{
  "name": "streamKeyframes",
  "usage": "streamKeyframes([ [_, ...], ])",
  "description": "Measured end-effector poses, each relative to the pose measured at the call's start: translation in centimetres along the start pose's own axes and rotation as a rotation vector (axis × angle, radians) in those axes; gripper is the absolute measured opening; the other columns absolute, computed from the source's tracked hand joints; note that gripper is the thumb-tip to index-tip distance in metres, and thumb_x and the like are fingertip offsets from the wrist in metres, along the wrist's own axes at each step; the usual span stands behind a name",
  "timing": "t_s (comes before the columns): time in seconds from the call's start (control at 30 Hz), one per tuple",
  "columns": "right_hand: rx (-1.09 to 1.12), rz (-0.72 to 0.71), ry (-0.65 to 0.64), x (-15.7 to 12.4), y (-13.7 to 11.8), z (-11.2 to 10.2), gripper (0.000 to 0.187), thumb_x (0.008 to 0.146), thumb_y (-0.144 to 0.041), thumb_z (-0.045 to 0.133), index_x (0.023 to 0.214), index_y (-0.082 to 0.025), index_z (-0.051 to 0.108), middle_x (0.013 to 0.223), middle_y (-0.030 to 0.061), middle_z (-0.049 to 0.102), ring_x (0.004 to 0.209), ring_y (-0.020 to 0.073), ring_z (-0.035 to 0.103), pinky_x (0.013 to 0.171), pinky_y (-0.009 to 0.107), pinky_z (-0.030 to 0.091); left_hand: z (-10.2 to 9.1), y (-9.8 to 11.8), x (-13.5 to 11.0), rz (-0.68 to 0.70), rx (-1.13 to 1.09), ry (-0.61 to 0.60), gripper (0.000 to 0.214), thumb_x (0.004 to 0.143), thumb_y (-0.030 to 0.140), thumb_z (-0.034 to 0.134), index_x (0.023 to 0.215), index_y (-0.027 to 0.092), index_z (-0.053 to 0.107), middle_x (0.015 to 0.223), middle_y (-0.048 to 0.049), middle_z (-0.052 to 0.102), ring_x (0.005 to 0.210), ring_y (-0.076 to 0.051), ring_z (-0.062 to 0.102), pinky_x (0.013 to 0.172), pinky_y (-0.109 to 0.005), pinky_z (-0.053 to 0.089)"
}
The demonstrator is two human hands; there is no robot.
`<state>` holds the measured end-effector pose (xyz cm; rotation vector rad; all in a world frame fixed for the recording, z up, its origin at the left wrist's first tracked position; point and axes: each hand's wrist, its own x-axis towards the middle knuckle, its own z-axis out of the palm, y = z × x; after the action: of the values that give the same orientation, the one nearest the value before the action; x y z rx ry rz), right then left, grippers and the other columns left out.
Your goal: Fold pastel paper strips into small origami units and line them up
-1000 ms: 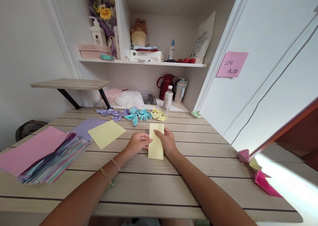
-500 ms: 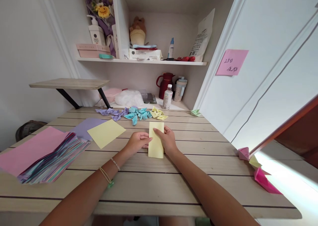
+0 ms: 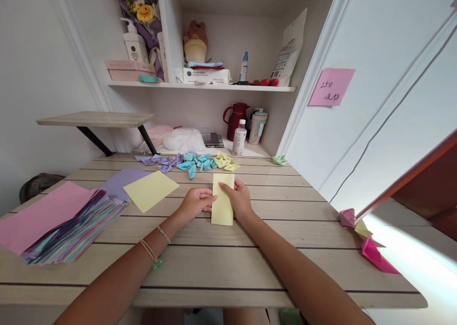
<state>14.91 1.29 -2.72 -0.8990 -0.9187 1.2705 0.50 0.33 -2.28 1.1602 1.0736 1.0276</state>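
A folded strip of yellow paper (image 3: 223, 210) lies upright on the wooden table (image 3: 228, 258). My left hand (image 3: 194, 203) rests at its left edge, fingers curled, fingertips pressing the paper's side. My right hand (image 3: 238, 199) lies over the right edge with fingers bent down onto the sheet near its top. A flat yellow sheet (image 3: 150, 190) lies to the left on a purple sheet (image 3: 119, 181).
A fanned stack of coloured paper (image 3: 60, 225) sits at the left. Folded purple, blue and yellow pieces (image 3: 189, 162) lie in a row behind. Pink and yellow folded pieces (image 3: 371, 249) sit at the right edge. Shelves with bottles and a red jug (image 3: 236, 120) stand at the back.
Both hands stay on the yellow strip with almost no movement. The view has shifted slightly, so everything sits a little lower-left.
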Motion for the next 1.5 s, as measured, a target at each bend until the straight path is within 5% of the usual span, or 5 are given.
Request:
streamKeyframes([
  [0.93,0.032,0.021,-0.003,0.1,0.2,0.0,0.042,0.053,-0.038,0.075,0.086,-0.018,0.06,0.074,0.0029,0.069,0.055,0.0189,0.062,0.047,0.03,0.051,0.0,0.7,-0.3,-0.024,0.018,-0.093,0.039,0.054,0.032,0.077,0.085,0.011,0.064,0.073,-0.01,0.069,0.067,-0.019,0.067,0.062,-0.028,0.053],
  [1.17,0.067,0.164,-0.177,0.3,-0.9,-0.4,0.034,0.057,-0.038,0.074,0.081,-0.015,0.065,0.077,0.0065,0.07,0.066,0.0188,0.065,0.062,0.029,0.053,-0.5,0.8,0.1,0.044,-0.023,0.048,0.037,0.055,0.032,0.077,0.082,0.011,0.063,0.074,-0.0093,0.07,0.067,-0.018,0.066,0.062,-0.028,0.054],
  [1.5,-0.003,0.132,-0.187,1.2,-0.6,-1.3,0.031,0.055,-0.029,0.076,0.08,-0.014,0.066,0.069,0.0058,0.069,0.068,0.0199,0.065,0.066,0.032,0.052,-1.3,1.2,0.4,0.047,-0.013,0.104,0.034,0.058,0.028,0.076,0.082,0.01,0.063,0.077,-0.0116,0.07,0.066,-0.019,0.066,0.061,-0.027,0.054],
])
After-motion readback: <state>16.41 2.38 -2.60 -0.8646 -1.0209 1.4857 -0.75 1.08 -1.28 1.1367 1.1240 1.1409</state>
